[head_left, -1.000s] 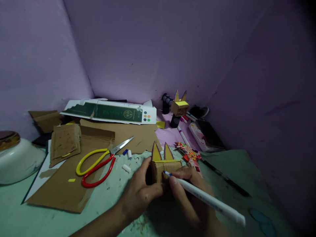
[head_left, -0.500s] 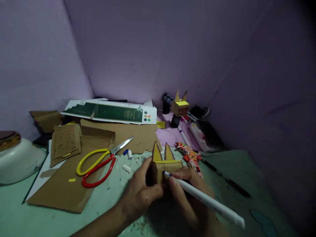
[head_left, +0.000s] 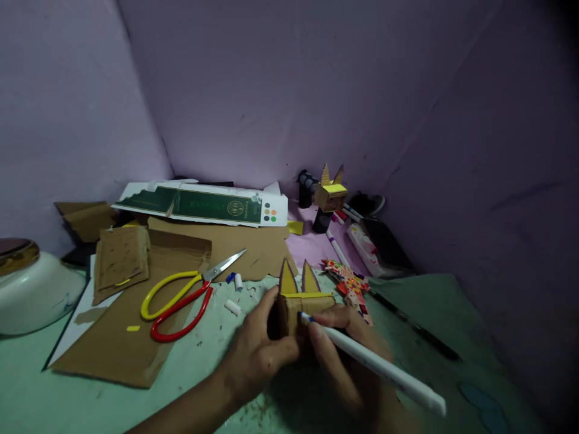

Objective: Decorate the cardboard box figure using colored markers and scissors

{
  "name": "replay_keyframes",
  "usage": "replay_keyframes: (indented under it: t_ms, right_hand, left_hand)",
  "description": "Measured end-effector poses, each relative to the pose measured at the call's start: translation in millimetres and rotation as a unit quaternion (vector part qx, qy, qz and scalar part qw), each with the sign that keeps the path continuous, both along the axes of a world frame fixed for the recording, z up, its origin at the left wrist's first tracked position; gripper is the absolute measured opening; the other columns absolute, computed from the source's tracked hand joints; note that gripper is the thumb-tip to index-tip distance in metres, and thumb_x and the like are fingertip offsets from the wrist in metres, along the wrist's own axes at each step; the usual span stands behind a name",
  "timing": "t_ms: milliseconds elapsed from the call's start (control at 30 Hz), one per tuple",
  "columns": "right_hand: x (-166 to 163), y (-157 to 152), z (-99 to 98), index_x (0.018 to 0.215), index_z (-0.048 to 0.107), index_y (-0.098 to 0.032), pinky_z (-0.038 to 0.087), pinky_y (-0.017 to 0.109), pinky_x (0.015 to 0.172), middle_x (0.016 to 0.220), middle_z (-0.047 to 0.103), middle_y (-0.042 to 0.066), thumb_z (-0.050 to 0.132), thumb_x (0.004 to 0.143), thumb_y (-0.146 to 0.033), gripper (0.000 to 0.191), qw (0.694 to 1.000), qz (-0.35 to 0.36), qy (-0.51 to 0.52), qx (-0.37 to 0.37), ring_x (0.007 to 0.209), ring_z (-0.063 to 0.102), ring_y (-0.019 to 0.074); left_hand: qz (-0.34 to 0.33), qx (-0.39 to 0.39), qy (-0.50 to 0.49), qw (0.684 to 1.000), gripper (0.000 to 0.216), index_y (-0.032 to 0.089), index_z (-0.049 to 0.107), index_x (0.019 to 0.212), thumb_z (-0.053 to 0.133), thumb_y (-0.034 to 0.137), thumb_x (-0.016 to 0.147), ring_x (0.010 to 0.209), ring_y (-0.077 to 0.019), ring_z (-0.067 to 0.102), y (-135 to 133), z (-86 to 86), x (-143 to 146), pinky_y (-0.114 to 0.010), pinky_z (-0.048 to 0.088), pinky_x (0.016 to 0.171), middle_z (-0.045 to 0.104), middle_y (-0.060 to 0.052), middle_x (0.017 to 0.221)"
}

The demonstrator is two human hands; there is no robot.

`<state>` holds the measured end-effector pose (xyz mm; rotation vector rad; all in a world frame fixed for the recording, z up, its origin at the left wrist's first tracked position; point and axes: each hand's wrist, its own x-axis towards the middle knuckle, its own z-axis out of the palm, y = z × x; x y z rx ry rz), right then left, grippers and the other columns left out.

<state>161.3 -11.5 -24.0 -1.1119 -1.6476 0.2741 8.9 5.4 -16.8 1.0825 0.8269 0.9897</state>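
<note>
A small cardboard box [head_left: 292, 306] with two pointed yellow ears edged in purple stands upright at the front centre. My left hand [head_left: 260, 349] is closed around its left side, thumb along the lower front. Between the fingers of my right hand [head_left: 346, 346] is a white marker pen [head_left: 384, 369] with a blue tip. That tip touches, or nearly touches, the box's front face. My fingers cover the right part of the face. Left of the hands lie scissors [head_left: 199, 292] with one yellow and one red handle.
White marker caps [head_left: 233, 307] lie near my left hand. Cardboard sheets [head_left: 117, 355] and a green-and-white carton [head_left: 203, 204] spread leftward. Behind, a second eared box [head_left: 331, 198] sits on a black stand [head_left: 321, 222]. A patterned pouch [head_left: 350, 283] and a thin black rod [head_left: 416, 327] lie right.
The box and both hands stay almost in place. The white marker's rear end has shifted very slightly left and up.
</note>
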Motion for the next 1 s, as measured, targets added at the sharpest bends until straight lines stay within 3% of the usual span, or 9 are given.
replay_keyframes:
  t_ms: [267,467,833,1000]
  right_hand:
    - [12.3,4.3,-4.4,0.086,0.066,-0.025,0.053,0.019,0.046,0.064,0.073,-0.003,0.064,0.088,-0.023,0.003,0.997,0.044,-0.059,0.022,0.049,0.068,0.0132]
    - [12.8,3.0,0.4,0.085,0.064,-0.025,0.049,0.019,0.042,0.061,0.070,-0.003,0.061,0.090,-0.024,0.006,0.996,0.066,-0.055,-0.011,0.044,0.063,0.0125]
    - [8.2,6.5,3.4,0.080,0.067,-0.025,0.050,0.021,0.040,0.058,0.070,-0.002,0.065,0.086,-0.022,0.008,0.999,0.010,-0.032,0.022,0.043,0.063,0.0148]
    - [6.4,7.2,1.3,0.084,0.069,-0.027,0.053,0.024,0.042,0.062,0.073,0.000,0.064,0.086,-0.021,0.007,0.999,0.021,-0.024,0.023,0.047,0.066,0.0172]
  left_hand:
    - [-0.005,-0.004,0.000,1.000,0.059,0.020,0.056,0.125,0.073,0.018,0.069,0.112,-0.0321,0.063,0.3,-1.7,-1.5,-0.041,0.048,0.096,0.072,-0.006,0.118]
    - [-0.006,-0.011,-0.018,1.000,0.060,0.018,0.055,0.127,0.077,0.023,0.071,0.113,-0.0320,0.063,-1.7,0.3,-1.0,-0.040,0.049,0.097,0.072,-0.007,0.118]
    - [0.001,-0.011,0.002,1.000,0.060,0.019,0.057,0.126,0.078,0.026,0.070,0.110,-0.0325,0.063,-0.1,-0.1,0.6,-0.040,0.049,0.094,0.072,-0.007,0.116]
    - [0.001,-0.010,0.000,1.000,0.058,0.019,0.058,0.124,0.077,0.024,0.070,0.108,-0.0319,0.064,0.6,1.2,-0.6,-0.039,0.050,0.093,0.073,-0.006,0.114]
